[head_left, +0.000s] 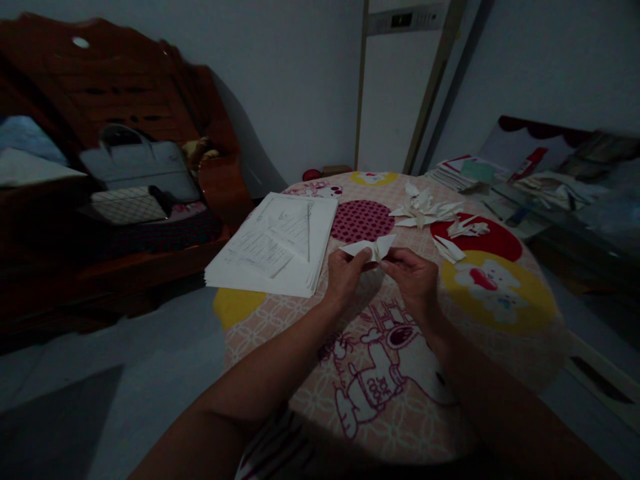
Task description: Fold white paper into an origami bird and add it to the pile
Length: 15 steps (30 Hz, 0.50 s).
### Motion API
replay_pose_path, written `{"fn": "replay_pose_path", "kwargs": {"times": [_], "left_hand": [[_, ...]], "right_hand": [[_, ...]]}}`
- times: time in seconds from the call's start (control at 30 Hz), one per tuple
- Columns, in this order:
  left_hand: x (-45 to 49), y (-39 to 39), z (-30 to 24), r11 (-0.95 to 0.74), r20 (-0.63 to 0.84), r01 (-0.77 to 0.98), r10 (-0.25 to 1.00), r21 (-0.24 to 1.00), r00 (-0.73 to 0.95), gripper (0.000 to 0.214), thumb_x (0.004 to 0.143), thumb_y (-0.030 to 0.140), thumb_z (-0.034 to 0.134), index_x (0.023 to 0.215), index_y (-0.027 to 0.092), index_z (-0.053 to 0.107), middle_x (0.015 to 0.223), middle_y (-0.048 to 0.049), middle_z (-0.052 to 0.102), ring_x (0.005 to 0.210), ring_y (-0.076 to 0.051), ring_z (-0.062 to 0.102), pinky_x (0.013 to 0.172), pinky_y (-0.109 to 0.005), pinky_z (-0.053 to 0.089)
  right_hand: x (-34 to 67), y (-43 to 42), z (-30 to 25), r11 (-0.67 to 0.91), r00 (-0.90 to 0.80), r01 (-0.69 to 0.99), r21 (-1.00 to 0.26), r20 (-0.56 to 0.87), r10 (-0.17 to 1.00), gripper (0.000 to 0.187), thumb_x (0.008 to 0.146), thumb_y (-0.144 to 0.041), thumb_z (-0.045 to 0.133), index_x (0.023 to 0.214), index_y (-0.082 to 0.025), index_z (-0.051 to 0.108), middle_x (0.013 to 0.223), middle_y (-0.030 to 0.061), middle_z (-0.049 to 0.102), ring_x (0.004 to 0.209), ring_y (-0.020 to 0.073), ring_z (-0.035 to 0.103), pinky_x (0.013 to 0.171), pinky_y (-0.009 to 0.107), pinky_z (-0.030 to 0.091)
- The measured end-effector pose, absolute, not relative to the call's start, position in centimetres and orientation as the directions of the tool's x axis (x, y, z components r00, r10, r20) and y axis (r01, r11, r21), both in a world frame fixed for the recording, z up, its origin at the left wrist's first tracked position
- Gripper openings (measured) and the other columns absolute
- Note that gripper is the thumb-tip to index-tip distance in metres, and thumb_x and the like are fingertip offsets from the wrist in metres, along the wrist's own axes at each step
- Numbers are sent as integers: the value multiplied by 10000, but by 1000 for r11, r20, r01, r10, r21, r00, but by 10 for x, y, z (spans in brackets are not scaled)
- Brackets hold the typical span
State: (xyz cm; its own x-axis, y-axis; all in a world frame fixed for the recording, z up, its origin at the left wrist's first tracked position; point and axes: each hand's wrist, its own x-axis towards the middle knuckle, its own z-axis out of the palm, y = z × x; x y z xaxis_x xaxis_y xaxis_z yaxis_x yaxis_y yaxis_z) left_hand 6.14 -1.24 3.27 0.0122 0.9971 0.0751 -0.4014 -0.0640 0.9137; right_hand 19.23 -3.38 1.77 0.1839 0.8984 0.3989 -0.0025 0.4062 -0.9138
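1) folded paper piece, white, pointed tips: between both hands, just above the tablecloth's dog drawing as seen from the head. taken as clock centre, 12 = away from wearer
2) left hand: closed, thumb and fingers pinching the piece from its 8 o'clock side
3) right hand: closed too, thumb and fingers gripping it from its 4 o'clock side
4) paper stack: 9 o'clock, near left hand, folded written sheets lying on top
5) paper cluster: 1 to 2 o'clock, white points spread outward
6) loose folded piece: 3 o'clock; small paper bundle just past it, on a red circle
7) tablecloth: peach, pale lattice, purple dotted circle at 12, dog drawing at 6
8) wooden bench: 10 o'clock, grey bag on seat
9) tall white unit: 12 o'clock, beyond the cloth
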Motion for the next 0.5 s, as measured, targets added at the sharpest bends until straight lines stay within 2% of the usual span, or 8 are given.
{"fn": "replay_pose_path", "kwargs": {"times": [0.17,0.33,0.5], "left_hand": [[60,-12,30,-92,105,-340,994,936,20,291,718,392,757,727,105,709,691,-40,690,655,-150,640,722,-319,572],[58,-13,31,-178,190,-196,981,964,44,310,690,409,795,726,121,686,694,-27,672,661,-134,613,679,-264,517],[61,-14,31,-189,238,-272,958,944,161,297,648,325,818,814,145,651,807,-24,684,749,-139,639,743,-262,510]], "right_hand": [[195,-32,17,511,150,198,-837,541,828,167,755,-238,755,921,-235,779,925,35,731,852,187,665,786,348,549],[196,-34,23,536,140,254,-805,579,803,114,806,-226,705,896,-237,775,927,38,718,882,193,658,802,351,528],[197,-35,24,534,149,275,-800,584,798,97,814,-251,700,871,-238,778,906,40,725,883,202,661,814,354,528]]}}
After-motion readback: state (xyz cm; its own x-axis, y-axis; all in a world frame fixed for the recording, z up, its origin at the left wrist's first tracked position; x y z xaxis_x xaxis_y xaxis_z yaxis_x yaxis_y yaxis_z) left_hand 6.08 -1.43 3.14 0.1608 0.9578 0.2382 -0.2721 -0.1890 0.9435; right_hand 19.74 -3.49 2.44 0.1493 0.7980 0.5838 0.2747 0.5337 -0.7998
